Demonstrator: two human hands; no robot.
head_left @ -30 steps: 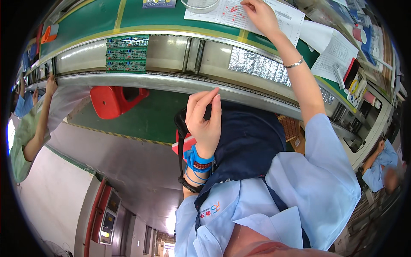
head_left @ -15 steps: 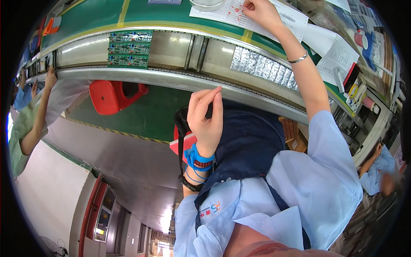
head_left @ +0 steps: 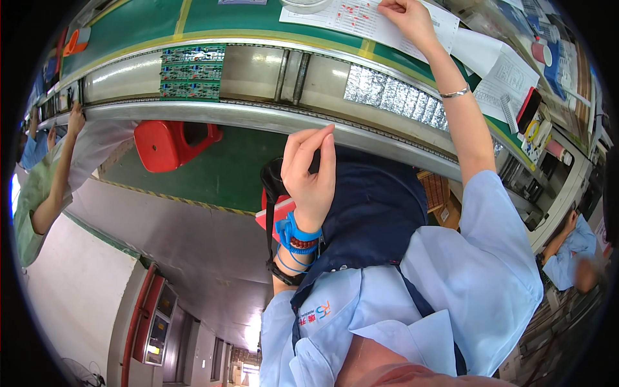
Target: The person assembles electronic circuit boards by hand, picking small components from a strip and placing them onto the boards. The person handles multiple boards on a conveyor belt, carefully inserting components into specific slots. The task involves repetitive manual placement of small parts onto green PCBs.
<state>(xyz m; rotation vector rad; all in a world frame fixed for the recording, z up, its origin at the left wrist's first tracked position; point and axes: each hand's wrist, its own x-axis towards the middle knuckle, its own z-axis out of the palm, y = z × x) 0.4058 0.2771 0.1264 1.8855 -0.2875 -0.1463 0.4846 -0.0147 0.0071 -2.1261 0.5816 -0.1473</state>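
On my feed, the right hand [head_left: 409,22] reaches far out over the table [head_left: 122,32], its fingers curled down above a printed sheet [head_left: 445,26]. I cannot tell whether its grip is apart or together, nor whether it holds anything. Just left of its fingertips, small red parts [head_left: 353,15] lie scattered on the sheet. A round clear dish [head_left: 306,5], cut off by the top edge of my view, stands over the sheet's left end.

My left hand [head_left: 309,174] hangs in front of the rail [head_left: 258,117], well apart from the red parts. Its grip has thumb and index fingertips together; whether something tiny sits between them I cannot make out. A blue band [head_left: 298,240] circles that wrist, and a bangle [head_left: 455,91] the other.

Between the table and the rail, I see a panel of green boards [head_left: 190,72] on the left and a silver sheet [head_left: 393,97] on the right.
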